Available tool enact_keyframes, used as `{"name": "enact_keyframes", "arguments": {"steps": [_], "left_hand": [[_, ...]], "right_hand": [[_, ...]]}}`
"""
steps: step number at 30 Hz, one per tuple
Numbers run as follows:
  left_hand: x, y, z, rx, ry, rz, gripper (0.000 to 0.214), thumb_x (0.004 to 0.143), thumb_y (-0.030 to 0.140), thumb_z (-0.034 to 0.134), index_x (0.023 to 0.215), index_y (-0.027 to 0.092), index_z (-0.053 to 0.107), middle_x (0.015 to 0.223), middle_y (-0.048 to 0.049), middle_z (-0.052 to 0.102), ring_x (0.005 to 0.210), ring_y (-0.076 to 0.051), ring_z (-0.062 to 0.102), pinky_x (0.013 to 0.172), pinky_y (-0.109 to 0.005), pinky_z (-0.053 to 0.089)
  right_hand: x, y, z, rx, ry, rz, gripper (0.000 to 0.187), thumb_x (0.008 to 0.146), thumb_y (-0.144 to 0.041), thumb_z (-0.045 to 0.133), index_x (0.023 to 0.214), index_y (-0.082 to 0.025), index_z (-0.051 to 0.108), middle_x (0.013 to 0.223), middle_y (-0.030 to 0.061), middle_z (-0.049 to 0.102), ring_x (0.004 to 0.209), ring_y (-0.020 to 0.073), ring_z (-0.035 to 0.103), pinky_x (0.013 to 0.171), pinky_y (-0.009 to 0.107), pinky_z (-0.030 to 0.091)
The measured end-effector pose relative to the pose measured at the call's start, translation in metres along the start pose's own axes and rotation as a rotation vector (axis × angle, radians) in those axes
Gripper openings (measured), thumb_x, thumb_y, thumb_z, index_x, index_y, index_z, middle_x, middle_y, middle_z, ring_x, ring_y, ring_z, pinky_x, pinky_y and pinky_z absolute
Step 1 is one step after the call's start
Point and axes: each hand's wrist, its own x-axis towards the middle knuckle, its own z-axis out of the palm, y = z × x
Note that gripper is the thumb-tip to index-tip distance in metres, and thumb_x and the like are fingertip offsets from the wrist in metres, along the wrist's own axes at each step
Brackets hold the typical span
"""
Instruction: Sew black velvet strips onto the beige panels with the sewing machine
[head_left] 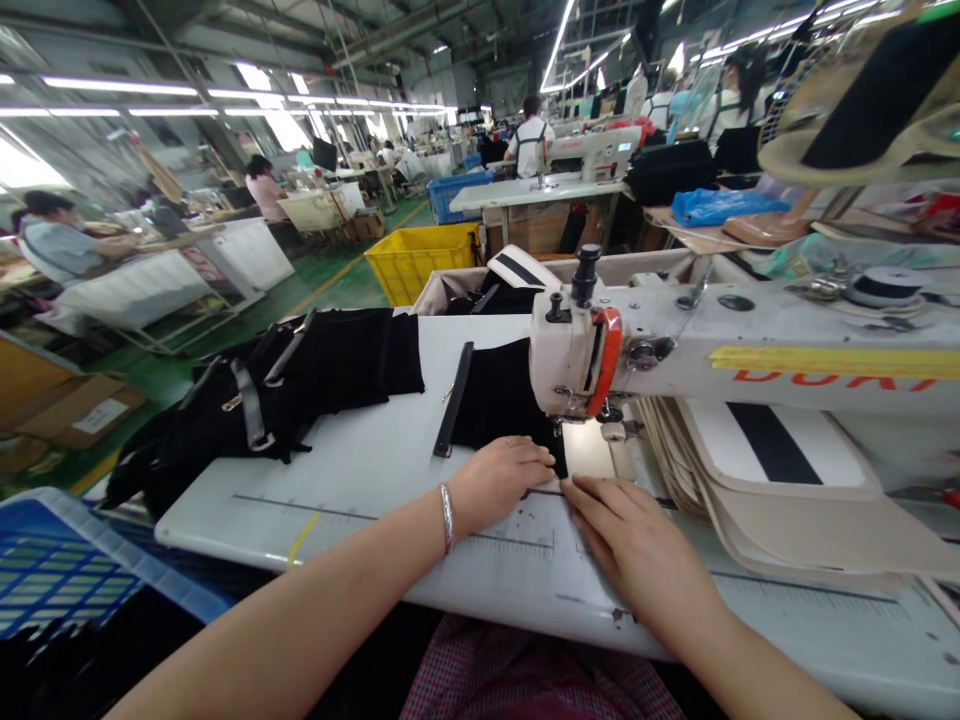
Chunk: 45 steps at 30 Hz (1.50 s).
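My left hand [501, 482] rests palm down on the near edge of a black fabric piece [495, 400], fingers lying flat and together, a silver bracelet on the wrist. My right hand [630, 540] lies flat on the white table just right of it, fingertips pointing at the fabric edge below the needle. The white sewing machine head [574, 355], with an orange guard, stands directly above the fabric. A black strap [453, 400] lies along the fabric's left side.
A heap of black bag parts with grey straps [277, 400] lies on the table's [360, 470] left. Stacked beige panels with black stripes [780, 470] sit under the machine arm at right. A blue crate [52, 570] at lower left, a yellow bin [420, 260] beyond. Other people work at far tables.
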Motion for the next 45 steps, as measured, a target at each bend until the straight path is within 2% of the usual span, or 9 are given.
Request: {"name": "enact_keyframes", "arguments": {"steps": [10,16,27,33,36,41,45], "left_hand": [[0.026,-0.029,0.000,-0.011,0.024,-0.087,0.026,0.089,0.005,0.047,0.104,0.016,0.065,0.119,-0.0034,0.063,0.113,-0.017,0.055,0.104,-0.033,0.040],[0.036,-0.038,0.000,0.013,0.064,-0.152,0.021,0.090,0.009,0.050,0.099,0.016,0.068,0.107,-0.0036,0.067,0.104,-0.018,0.058,0.098,-0.032,0.045],[0.036,-0.041,0.005,0.002,0.091,-0.197,0.023,0.089,0.009,0.051,0.099,0.018,0.069,0.105,-0.0045,0.067,0.103,-0.020,0.059,0.096,-0.036,0.048],[0.033,-0.038,0.007,-0.062,0.114,-0.145,0.022,0.089,0.009,0.051,0.096,0.017,0.069,0.108,-0.0036,0.067,0.106,-0.019,0.059,0.099,-0.034,0.046],[0.033,-0.037,0.007,-0.084,0.124,-0.176,0.021,0.089,0.008,0.052,0.096,0.017,0.070,0.107,-0.0039,0.068,0.106,-0.018,0.059,0.099,-0.034,0.046],[0.031,-0.032,0.000,-0.162,0.176,-0.295,0.018,0.089,0.025,0.059,0.104,0.018,0.068,0.106,-0.0039,0.067,0.101,-0.017,0.061,0.095,-0.031,0.049],[0.027,-0.031,-0.004,-0.079,0.121,-0.237,0.029,0.089,0.031,0.061,0.116,0.019,0.063,0.116,-0.0047,0.063,0.111,-0.018,0.055,0.102,-0.033,0.043]], "right_hand": [[0.023,0.005,0.003,-0.004,-0.001,0.080,0.041,0.092,-0.028,0.049,0.130,-0.015,0.052,0.125,0.0097,0.057,0.112,0.0245,0.051,0.098,0.043,0.043],[0.032,0.008,0.010,-0.029,0.041,0.109,0.042,0.091,-0.029,0.049,0.130,-0.014,0.052,0.126,0.0122,0.056,0.115,0.0271,0.050,0.097,0.046,0.044],[0.033,0.006,0.012,-0.025,0.055,0.134,0.042,0.091,-0.028,0.047,0.132,-0.014,0.051,0.127,0.0119,0.055,0.117,0.0274,0.049,0.096,0.045,0.043],[0.030,0.004,0.011,-0.028,0.038,0.113,0.042,0.092,-0.025,0.046,0.132,-0.014,0.049,0.127,0.0116,0.055,0.116,0.0266,0.049,0.097,0.045,0.043],[0.029,0.003,0.012,-0.033,0.049,0.105,0.044,0.091,-0.024,0.046,0.133,-0.014,0.048,0.127,0.0124,0.055,0.116,0.0268,0.049,0.096,0.045,0.044],[0.028,0.006,0.014,-0.017,0.097,0.111,0.041,0.090,-0.023,0.047,0.130,-0.015,0.051,0.126,0.0128,0.055,0.117,0.0269,0.049,0.099,0.047,0.043],[0.026,0.008,0.018,-0.020,0.145,0.108,0.038,0.090,-0.022,0.048,0.126,-0.014,0.053,0.121,0.0136,0.056,0.114,0.0269,0.051,0.099,0.046,0.044]]}}
